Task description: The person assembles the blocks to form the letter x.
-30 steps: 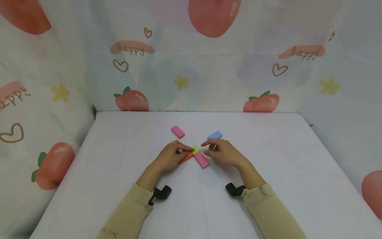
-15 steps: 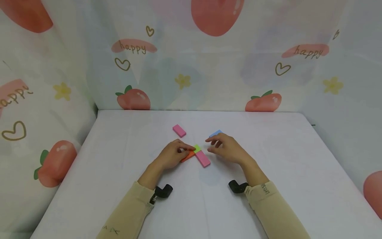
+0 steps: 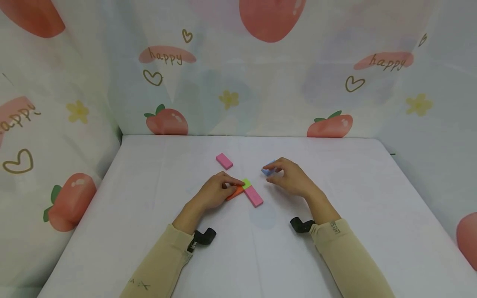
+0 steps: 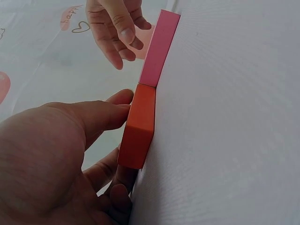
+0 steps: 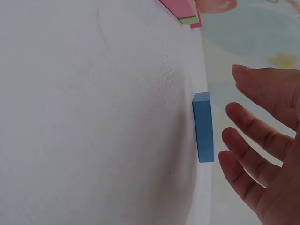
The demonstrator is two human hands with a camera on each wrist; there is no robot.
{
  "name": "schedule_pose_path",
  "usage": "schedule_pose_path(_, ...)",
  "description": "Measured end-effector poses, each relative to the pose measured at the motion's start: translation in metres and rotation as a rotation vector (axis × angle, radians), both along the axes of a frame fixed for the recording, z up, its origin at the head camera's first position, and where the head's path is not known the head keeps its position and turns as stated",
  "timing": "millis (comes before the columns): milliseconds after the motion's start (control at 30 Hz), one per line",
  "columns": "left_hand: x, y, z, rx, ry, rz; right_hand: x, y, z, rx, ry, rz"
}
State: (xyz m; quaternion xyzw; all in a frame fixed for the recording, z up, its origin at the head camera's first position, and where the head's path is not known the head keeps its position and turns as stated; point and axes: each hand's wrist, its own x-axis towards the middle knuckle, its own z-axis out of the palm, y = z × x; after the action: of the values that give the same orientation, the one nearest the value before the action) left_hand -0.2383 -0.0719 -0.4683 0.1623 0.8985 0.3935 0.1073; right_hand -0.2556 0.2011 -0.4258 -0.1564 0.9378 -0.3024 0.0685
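Note:
In the head view my left hand (image 3: 211, 191) holds an orange block (image 3: 235, 193) between thumb and curled fingers, with the index fingertip by a small lime-green block (image 3: 246, 183). A pink block (image 3: 254, 196) meets the green one at its end and slants toward me. Seen from the left wrist, the thumb is against the top of the orange block (image 4: 138, 117). My right hand (image 3: 292, 178) hovers over a blue block (image 3: 266, 171), fingers spread and loosely bent. In the right wrist view, the blue block (image 5: 203, 127) stands apart from those fingers.
Another pink block (image 3: 224, 161) lies farther back on the white tabletop (image 3: 335, 186), left of the blue one. A fruit-printed cloth (image 3: 261, 82) hangs behind the table and at its sides. Black wrist devices (image 3: 205, 236) stick out from both cuffs.
My right hand has moved right and away from me, from beside the green and pink blocks to over the blue block. The left hand stays on the orange block.

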Motion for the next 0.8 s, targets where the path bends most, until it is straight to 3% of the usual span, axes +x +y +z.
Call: schedule_pose_path(800,-0.001,-0.001,-0.002,-0.011,-0.010,0.014,-0.026,0.000,-0.008,0.067,-0.020,0.022)
